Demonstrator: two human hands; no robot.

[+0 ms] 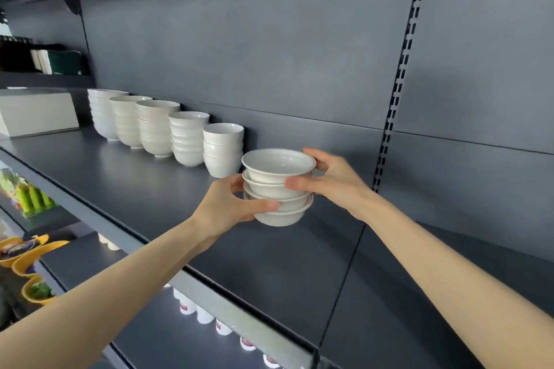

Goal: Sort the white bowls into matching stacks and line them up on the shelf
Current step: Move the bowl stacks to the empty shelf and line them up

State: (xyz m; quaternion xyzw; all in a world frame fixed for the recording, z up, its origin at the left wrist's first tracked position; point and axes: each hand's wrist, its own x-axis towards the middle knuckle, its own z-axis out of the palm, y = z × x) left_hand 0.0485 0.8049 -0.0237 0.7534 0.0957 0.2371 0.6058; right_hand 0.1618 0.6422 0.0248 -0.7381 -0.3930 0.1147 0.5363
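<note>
A short stack of rimmed white bowls (pixel 278 186) with a thin dark line round each rim is held between both hands over the dark grey shelf (pixel 144 189). My left hand (pixel 230 207) grips the lower bowls from the left, thumb across the front. My right hand (pixel 326 180) holds the upper bowls from the right, thumb on the front and fingers behind. Whether the stack's base touches the shelf I cannot tell. Left of it, several stacks of white bowls (pixel 186 136) stand in a row along the back wall, the nearest (pixel 223 150) close beside the held stack.
A pale box (pixel 36 112) sits at the shelf's far left. The shelf runs on to the right, past a slotted upright (pixel 395 93) in the back wall. Lower shelves hold small white cups (pixel 204 314), yellow bowls (pixel 27 257) and green packs (pixel 30 198).
</note>
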